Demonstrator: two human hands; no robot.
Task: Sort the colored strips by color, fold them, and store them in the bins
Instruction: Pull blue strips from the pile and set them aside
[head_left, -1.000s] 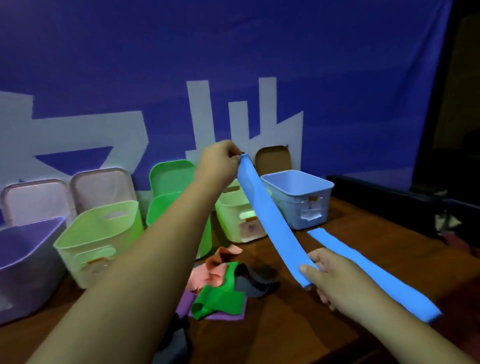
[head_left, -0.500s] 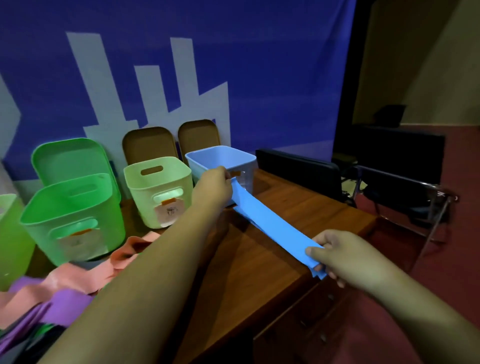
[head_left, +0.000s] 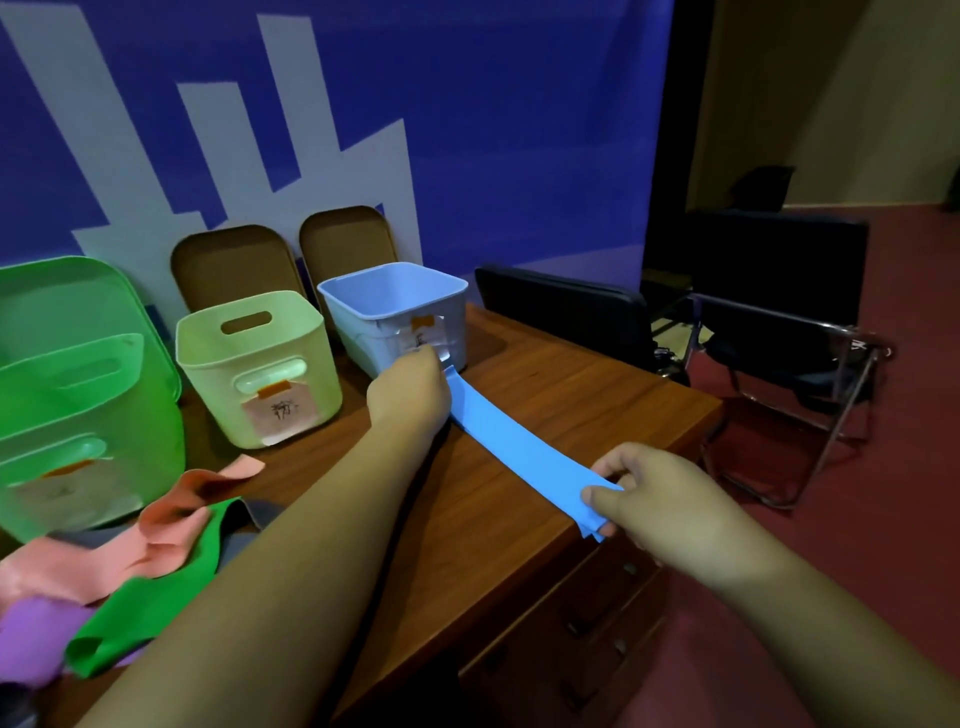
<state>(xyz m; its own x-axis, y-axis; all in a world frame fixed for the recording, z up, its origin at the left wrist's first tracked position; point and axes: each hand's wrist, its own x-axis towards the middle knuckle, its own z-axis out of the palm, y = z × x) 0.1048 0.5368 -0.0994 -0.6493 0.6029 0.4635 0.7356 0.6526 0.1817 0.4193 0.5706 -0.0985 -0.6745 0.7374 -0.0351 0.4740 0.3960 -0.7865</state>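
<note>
Over the desk (head_left: 571, 400) we have lowered the doubled blue strip (head_left: 514, 452), left hand (head_left: 410, 395) and right hand (head_left: 665, 499) pinching its ends; another fold looks next.

Left arm: reaches from the lower left to the frame centre, forearm straight.
Left grip (head_left: 410, 392): fingers curled, pinching the far end of the blue strip (head_left: 514, 447).
Right grip (head_left: 660, 501): right of centre, thumb and fingers pinching the strip's near end.
</note>
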